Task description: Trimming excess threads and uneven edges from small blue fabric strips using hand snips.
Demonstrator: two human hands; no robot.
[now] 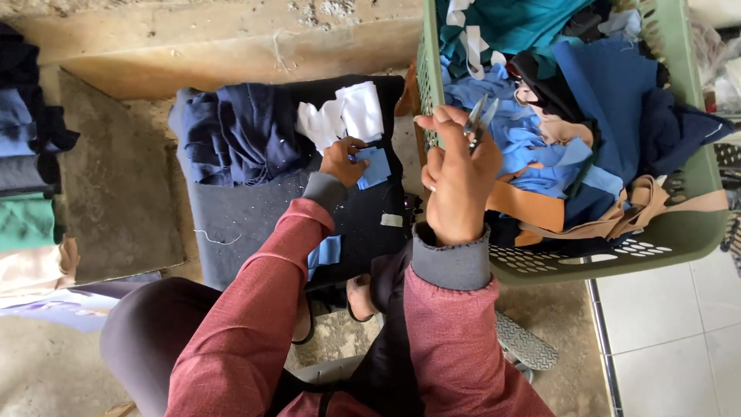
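My concrete floor (116, 193) carries a dark grey mat (239, 216), a green laundry basket (671, 232) of fabric scraps beside it, and folded cloths (27, 170) stacked at left.

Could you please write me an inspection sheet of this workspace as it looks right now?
Surface: dark fabric mat on a rough concrete floor.
Job's things: small blue fabric piece; thread snips.
Clutter: white cloth pieces, navy cloth pile, green basket full of scraps, another blue piece.
Grippers: left hand holds the blue fabric piece; right hand holds the snips raised.
Cables: nothing seen.
Surroundings: folded fabric stack on the left, white tiles.
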